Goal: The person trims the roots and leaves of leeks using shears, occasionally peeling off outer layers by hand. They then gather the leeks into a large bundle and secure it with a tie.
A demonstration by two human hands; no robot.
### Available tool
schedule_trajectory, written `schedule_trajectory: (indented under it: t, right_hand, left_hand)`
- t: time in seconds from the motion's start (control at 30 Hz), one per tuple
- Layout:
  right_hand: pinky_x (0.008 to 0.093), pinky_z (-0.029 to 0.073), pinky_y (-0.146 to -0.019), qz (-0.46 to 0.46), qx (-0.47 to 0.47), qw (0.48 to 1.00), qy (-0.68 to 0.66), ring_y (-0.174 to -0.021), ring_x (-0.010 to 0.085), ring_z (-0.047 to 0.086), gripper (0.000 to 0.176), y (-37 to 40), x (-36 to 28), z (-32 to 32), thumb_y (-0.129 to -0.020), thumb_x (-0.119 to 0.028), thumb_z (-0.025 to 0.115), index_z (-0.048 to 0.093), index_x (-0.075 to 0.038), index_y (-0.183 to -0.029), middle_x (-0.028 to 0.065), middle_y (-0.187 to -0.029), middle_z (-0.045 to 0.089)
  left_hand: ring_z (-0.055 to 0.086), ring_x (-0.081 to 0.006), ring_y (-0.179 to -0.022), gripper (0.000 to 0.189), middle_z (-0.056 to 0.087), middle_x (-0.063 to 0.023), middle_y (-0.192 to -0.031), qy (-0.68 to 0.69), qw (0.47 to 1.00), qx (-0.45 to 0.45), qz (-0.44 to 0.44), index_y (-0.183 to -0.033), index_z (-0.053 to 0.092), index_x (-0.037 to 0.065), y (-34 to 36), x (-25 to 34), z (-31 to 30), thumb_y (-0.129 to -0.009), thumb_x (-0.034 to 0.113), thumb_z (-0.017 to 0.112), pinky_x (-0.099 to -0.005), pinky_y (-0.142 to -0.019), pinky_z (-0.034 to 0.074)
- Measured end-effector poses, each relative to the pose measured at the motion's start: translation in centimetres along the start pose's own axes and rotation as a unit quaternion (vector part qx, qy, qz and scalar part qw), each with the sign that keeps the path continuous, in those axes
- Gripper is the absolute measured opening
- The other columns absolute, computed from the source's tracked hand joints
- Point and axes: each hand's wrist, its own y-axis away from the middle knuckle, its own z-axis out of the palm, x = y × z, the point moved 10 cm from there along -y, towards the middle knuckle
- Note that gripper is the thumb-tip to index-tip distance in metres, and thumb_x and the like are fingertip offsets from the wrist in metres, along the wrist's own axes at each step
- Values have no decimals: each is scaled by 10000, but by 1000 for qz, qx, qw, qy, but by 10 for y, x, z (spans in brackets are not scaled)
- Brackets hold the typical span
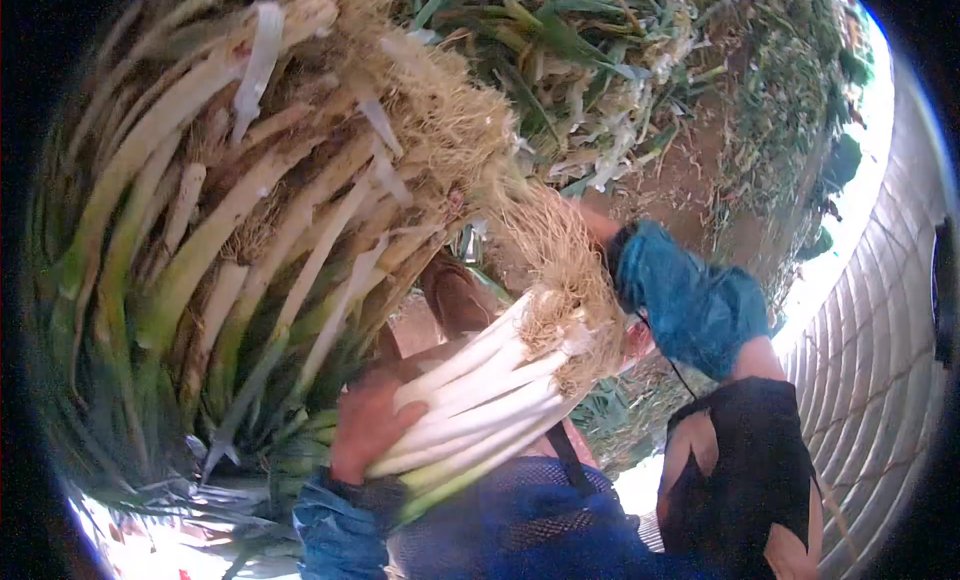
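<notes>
A bunch of large green onions [490, 385] lies slanted across my lap, with clean white stalks and a tan mass of roots at its upper right end. My left hand [375, 425] is closed around the stalks near their greener part, thumb on top. Beside the roots is my right hand [598, 224], mostly hidden behind them, its fingers out of sight. Teal sleeves cover both forearms. To the left rises a big heap of unpeeled green onions [230, 220], with dirty outer skins, dry roots toward the middle and green leaves toward the lower left.
Stripped leaves and peelings [590, 70] litter the brown soil [700, 170] at the top and right. A ribbed pale plastic sheet wall [860, 350] curves along the right side. A brown shoe [458, 295] shows between the heap and the bunch. My dark knee with torn cloth [740, 470] is lower right.
</notes>
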Motion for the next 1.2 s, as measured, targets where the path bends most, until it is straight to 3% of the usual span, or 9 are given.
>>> schedule_trajectory:
  t: [0.13,0.23,0.3,0.4,0.5,0.6,0.8,1.03,1.2]
  right_hand:
    - [388,364,-953,38,-4,999,21,-1091,319,487,357,-56,-17,-22,-893,-240,467,536,-21,-1166,201,-1122,559]
    - [392,457,-805,312,178,927,104,-873,315,591,322,-8,39,-110,-843,-246,501,604,-11,-1038,188,-933,629]
    - [338,437,-583,294,249,904,185,-690,199,581,288,24,76,-166,-847,-227,515,635,28,-906,107,-744,618]
    - [412,428,-643,158,248,849,438,-743,346,571,273,9,52,-174,-839,-231,500,625,-4,-925,193,-779,607]
    - [441,420,-722,114,231,836,484,-856,430,531,272,-10,45,-172,-834,-248,488,613,-20,-910,240,-844,590]
    - [433,448,-722,176,244,814,497,-872,396,555,259,-3,48,-206,-848,-241,464,597,-40,-942,229,-895,589]
    - [406,503,-705,271,218,705,619,-843,309,614,341,91,3,-380,-815,-226,563,560,-110,-1135,149,-929,627]
    - [414,497,-723,253,83,902,341,-880,318,598,369,113,12,-173,-820,-220,555,526,-123,-1175,153,-971,609]
    - [419,492,-736,248,-12,961,120,-906,324,586,391,162,-6,18,-824,-216,549,502,-132,-1203,156,-1002,596]
  left_hand:
    - [596,-361,-810,441,613,-174,-918,-36,997,-41,-46,-898,602,59,-1,4,-5,-746,474,597,-451,-703,464]
    - [592,-348,-841,422,604,-167,-965,-35,999,-22,-23,-993,590,80,-3,14,-17,-752,428,600,-440,-729,463]
    - [587,-343,-861,432,595,-165,-987,-3,1000,3,-3,-1051,576,91,-7,22,-22,-755,405,602,-434,-747,461]
    - [580,-339,-890,453,582,-166,-1030,24,1000,8,8,-1114,550,103,-8,25,-17,-752,367,608,-424,-773,456]
    - [580,-347,-885,449,587,-166,-1004,33,999,12,12,-1094,557,84,-10,35,-25,-746,362,616,-423,-779,453]
    - [578,-351,-875,437,588,-173,-975,-58,990,-83,-95,-1033,569,52,-10,13,-12,-730,361,636,-421,-772,452]
    - [573,-354,-840,428,576,-182,-919,28,998,13,55,-902,570,33,9,34,-13,-701,397,669,-420,-730,457]
    - [562,-358,-856,442,569,-173,-945,3,995,53,88,-892,562,36,19,39,-21,-682,403,691,-434,-737,453]
    - [554,-354,-840,443,566,-173,-874,32,993,59,98,-862,561,38,24,38,-22,-684,424,685,-432,-735,446]
